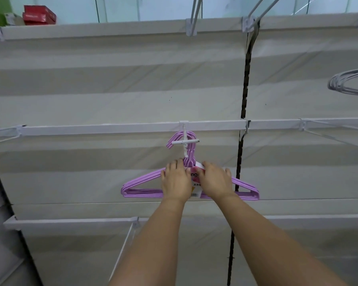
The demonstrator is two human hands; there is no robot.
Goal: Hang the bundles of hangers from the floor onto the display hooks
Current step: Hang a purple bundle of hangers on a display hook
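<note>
Purple hanger bundle (141,187) hangs level (hook-tops up) on the display hook (185,141), left hand (175,179) and right hand (215,179) clamped on it.

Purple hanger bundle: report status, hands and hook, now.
Left hand and right hand both gripping purple hanger bundle at its neck. Bundle's hooks looped over display hook. Nothing in the way; grey hangers hang far right.

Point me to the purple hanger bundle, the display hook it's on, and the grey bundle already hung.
purple hanger bundle (142,185): head view, left shoulder.
display hook (185,142): head view, crossbar at its tip.
grey hanger bundle (339,83): head view, left end.
</note>
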